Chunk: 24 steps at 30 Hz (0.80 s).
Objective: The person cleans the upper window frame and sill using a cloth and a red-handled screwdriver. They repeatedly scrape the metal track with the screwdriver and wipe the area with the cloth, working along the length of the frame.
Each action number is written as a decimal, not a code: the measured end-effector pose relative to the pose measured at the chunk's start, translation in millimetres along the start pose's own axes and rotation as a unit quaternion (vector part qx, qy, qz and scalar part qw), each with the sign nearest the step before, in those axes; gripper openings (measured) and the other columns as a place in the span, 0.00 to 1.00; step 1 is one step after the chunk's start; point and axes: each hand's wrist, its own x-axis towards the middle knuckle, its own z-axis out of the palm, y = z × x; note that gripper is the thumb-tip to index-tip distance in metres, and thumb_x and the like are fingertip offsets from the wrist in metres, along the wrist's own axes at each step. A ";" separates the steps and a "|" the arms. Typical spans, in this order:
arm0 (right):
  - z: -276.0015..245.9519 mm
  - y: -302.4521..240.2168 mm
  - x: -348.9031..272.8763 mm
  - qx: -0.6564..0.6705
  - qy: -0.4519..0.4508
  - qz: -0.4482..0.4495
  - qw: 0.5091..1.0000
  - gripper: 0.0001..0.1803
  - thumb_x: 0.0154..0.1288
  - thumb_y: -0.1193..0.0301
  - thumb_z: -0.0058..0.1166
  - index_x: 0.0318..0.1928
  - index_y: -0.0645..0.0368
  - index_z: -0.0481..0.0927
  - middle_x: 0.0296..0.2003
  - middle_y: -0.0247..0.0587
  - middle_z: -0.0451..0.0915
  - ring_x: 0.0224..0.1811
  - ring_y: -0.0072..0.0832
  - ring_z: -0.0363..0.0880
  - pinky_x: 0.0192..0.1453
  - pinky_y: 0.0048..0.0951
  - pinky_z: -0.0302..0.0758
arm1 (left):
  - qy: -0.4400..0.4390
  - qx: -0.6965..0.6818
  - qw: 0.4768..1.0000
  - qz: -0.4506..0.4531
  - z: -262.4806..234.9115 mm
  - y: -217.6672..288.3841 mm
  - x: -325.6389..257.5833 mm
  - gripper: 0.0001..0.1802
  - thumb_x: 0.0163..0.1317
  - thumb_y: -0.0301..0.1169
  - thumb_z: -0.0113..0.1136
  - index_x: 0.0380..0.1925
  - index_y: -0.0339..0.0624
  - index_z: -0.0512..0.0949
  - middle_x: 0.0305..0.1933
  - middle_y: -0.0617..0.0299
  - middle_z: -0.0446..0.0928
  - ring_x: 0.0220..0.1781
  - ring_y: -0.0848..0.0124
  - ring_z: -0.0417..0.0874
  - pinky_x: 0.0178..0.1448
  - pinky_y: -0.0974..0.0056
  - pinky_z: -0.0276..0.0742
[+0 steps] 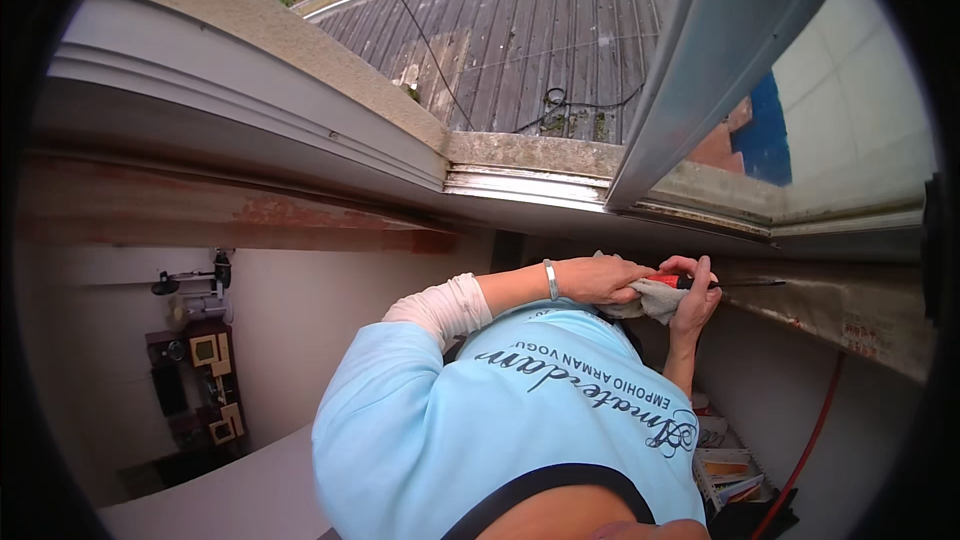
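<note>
In front of my chest, close below the window, my left hand (605,280) is closed over a crumpled grey cloth (655,302) and the end of a screwdriver's red handle. The screwdriver (667,281) has a red and black handle, and its thin dark shaft points to the right. My right hand (694,302) has its fingers curled round the handle's black front part, with cloth against the palm. Part of the handle is covered by the cloth and fingers. A silver bracelet (550,280) is on my left wrist.
A sliding window's metal frame (700,60) and dirty sill track (530,183) lie just beyond my hands. Outside is a corrugated roof (520,40) with a loose black cable. A red cord (815,430) hangs at the right, near a crate (735,475) of items. Shelved objects (205,370) stand far left.
</note>
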 end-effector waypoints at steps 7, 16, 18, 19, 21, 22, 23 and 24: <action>72.6 -5.9 0.0 -0.215 -0.122 -0.202 0.948 0.12 0.58 0.79 0.46 0.17 0.62 0.71 0.20 0.41 0.75 0.22 0.34 0.73 0.27 0.32 0.67 | 0.255 0.176 0.950 -0.026 -12.3 -50.2 -98.7 0.18 0.53 0.27 0.56 0.45 0.38 0.72 0.40 0.53 0.77 0.39 0.54 0.80 0.41 0.57 0.78; 134.2 50.9 20.5 -0.044 -0.371 0.021 0.928 0.18 0.58 0.81 0.43 0.51 0.61 0.71 0.40 0.36 0.82 0.33 0.19 0.74 0.37 0.18 0.69 | 0.356 -0.529 0.770 0.020 -41.8 -53.5 -156.0 0.15 0.66 0.31 0.46 0.51 0.39 0.69 0.40 0.65 0.74 0.37 0.79 0.76 0.41 0.73 0.75; 149.5 63.5 17.4 -0.007 -0.409 0.152 0.900 0.28 0.66 0.76 0.47 0.66 0.56 0.63 0.42 0.34 0.81 0.29 0.09 0.71 0.30 0.12 0.67 | 0.328 -0.616 0.714 0.060 -50.0 -48.0 -165.4 0.21 0.64 0.29 0.47 0.57 0.34 0.64 0.49 0.57 0.74 0.47 0.74 0.78 0.51 0.69 0.76; 159.1 69.8 13.9 -0.008 -0.423 0.173 0.890 0.25 0.65 0.75 0.49 0.63 0.58 0.67 0.43 0.35 0.80 0.31 0.11 0.71 0.32 0.14 0.68 | 0.322 -0.643 0.691 0.072 -57.6 -37.4 -168.0 0.22 0.64 0.30 0.47 0.58 0.36 0.63 0.48 0.58 0.74 0.45 0.73 0.78 0.50 0.69 0.78; 180.6 87.8 8.2 -0.014 -0.436 0.092 0.895 0.19 0.64 0.73 0.53 0.55 0.64 0.74 0.45 0.36 0.78 0.35 0.15 0.72 0.37 0.19 0.70 | 0.284 -0.673 0.675 0.100 -73.5 -22.1 -176.4 0.25 0.65 0.30 0.47 0.60 0.36 0.60 0.48 0.58 0.73 0.46 0.72 0.79 0.50 0.68 0.78; 195.7 78.9 6.4 -0.020 -0.420 0.009 0.907 0.12 0.64 0.74 0.55 0.46 0.67 0.76 0.46 0.37 0.76 0.37 0.18 0.72 0.41 0.23 0.71 | 0.281 -0.681 0.668 0.106 -78.6 -22.7 -181.8 0.26 0.65 0.32 0.47 0.62 0.35 0.60 0.51 0.55 0.73 0.49 0.69 0.79 0.53 0.65 0.78; 210.3 68.9 4.6 -0.031 -0.396 -0.074 0.915 0.09 0.63 0.74 0.56 0.37 0.71 0.79 0.48 0.38 0.75 0.40 0.22 0.71 0.45 0.28 0.71 | 0.283 -0.695 0.650 0.123 -82.6 -22.5 -188.5 0.27 0.66 0.35 0.48 0.62 0.35 0.59 0.54 0.54 0.72 0.51 0.68 0.78 0.56 0.63 0.77; 212.8 56.7 10.0 -0.078 -0.408 -0.044 0.909 0.08 0.61 0.77 0.58 0.30 0.72 0.77 0.44 0.38 0.76 0.36 0.22 0.71 0.41 0.26 0.71 | 0.288 -0.706 0.631 0.139 -86.0 -24.1 -197.1 0.29 0.66 0.37 0.50 0.63 0.34 0.59 0.56 0.52 0.71 0.54 0.66 0.77 0.59 0.62 0.75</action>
